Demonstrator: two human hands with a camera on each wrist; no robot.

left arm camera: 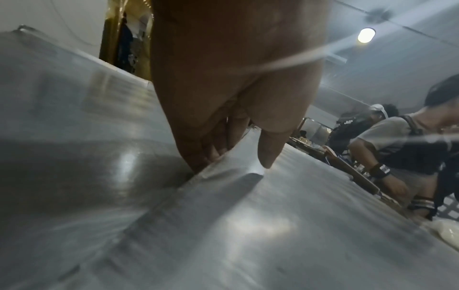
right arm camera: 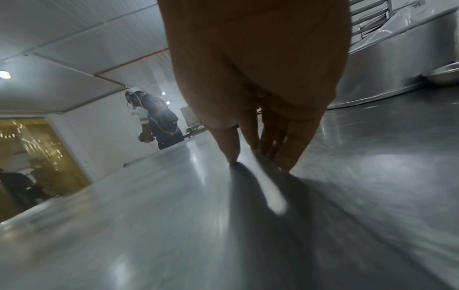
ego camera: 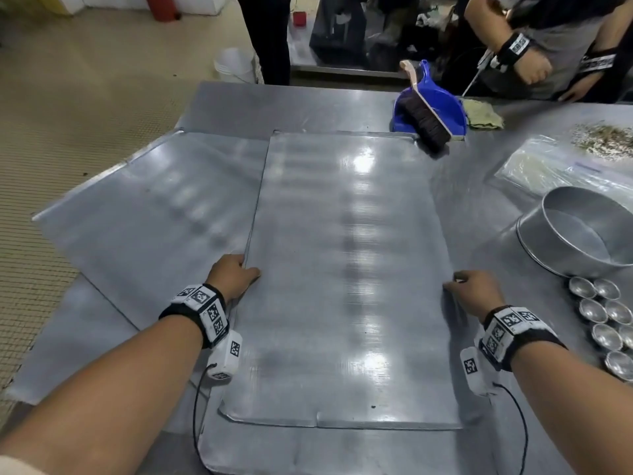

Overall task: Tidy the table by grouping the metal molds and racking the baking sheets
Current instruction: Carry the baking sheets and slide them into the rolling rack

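Note:
A large flat baking sheet (ego camera: 342,269) lies lengthwise in front of me, overlapping a second, angled sheet (ego camera: 154,217) on its left. My left hand (ego camera: 236,272) pinches the top sheet's left edge. In the left wrist view the thumb lies on the sheet (left arm camera: 248,225) and the fingers (left arm camera: 213,153) curl under its rim. My right hand (ego camera: 472,289) holds the right edge, thumb on top. In the right wrist view its fingers (right arm camera: 290,149) reach down at the sheet's rim (right arm camera: 174,215). A round metal tin (ego camera: 561,241) and several small metal molds (ego camera: 606,320) stand grouped at the right.
A blue dustpan (ego camera: 435,108) with a brush (ego camera: 424,121) lies just past the sheet's far right corner, a cloth (ego camera: 483,114) beside it. A plastic bag (ego camera: 548,169) and scattered crumbs (ego camera: 606,138) are at the far right. Another person (ego camera: 534,46) stands across the table. The angled sheet overhangs the table's left edge.

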